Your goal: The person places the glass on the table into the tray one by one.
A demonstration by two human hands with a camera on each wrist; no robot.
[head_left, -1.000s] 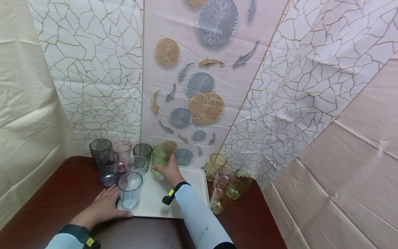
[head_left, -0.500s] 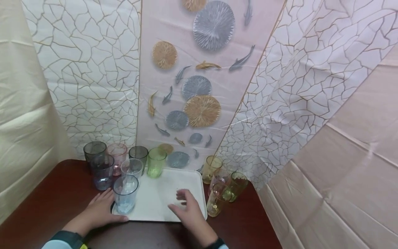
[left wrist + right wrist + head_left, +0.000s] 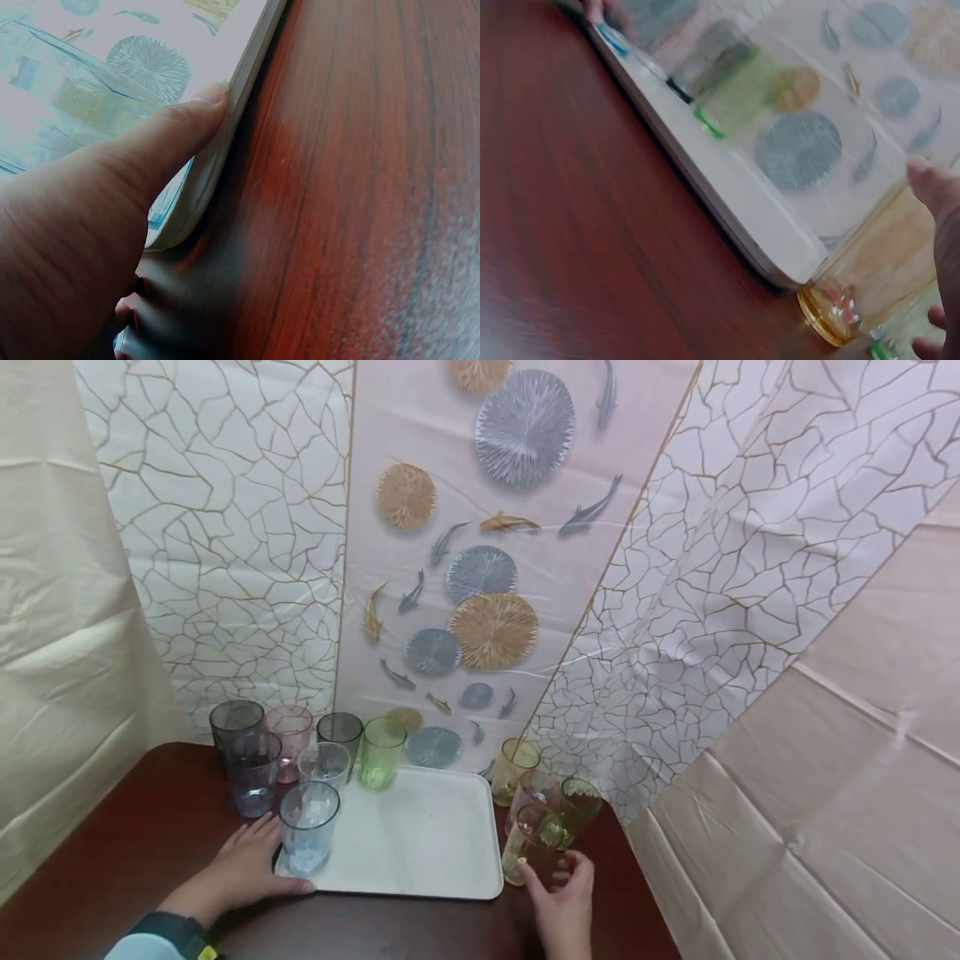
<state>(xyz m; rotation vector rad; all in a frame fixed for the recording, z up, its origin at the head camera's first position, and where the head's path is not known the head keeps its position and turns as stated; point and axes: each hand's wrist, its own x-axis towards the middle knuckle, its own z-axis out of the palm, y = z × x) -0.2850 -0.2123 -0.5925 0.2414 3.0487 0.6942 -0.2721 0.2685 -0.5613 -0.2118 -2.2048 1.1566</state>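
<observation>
My left hand (image 3: 243, 864) rests at the near left corner of a white tray (image 3: 420, 827); its thumb (image 3: 187, 116) lies along the tray's front rim, its fingers point forward beside the left side. On the tray, just past that hand, stands a clear bluish tumbler (image 3: 309, 839). Behind it are a clear tumbler (image 3: 326, 768), a grey one (image 3: 340, 739) and a green one (image 3: 382, 756). My right hand (image 3: 564, 893) is at a pale yellow tumbler (image 3: 521, 852) off the tray's right side, thumb and fingers spread on either side of it. Whether they touch it is unclear.
Left of the tray stand a dark grey tumbler (image 3: 237, 727), a pink one (image 3: 289, 735) and a blue one (image 3: 255, 777). At right, close together, are another yellow tumbler (image 3: 513, 768), a pinkish one (image 3: 534, 789) and a dark green one (image 3: 581, 810). Patterned cloth hangs behind the table.
My right hand has let go of the green tumbler at the tray's back and moved right and nearer, to the pale yellow tumbler. The left hand has stayed at the tray corner.
</observation>
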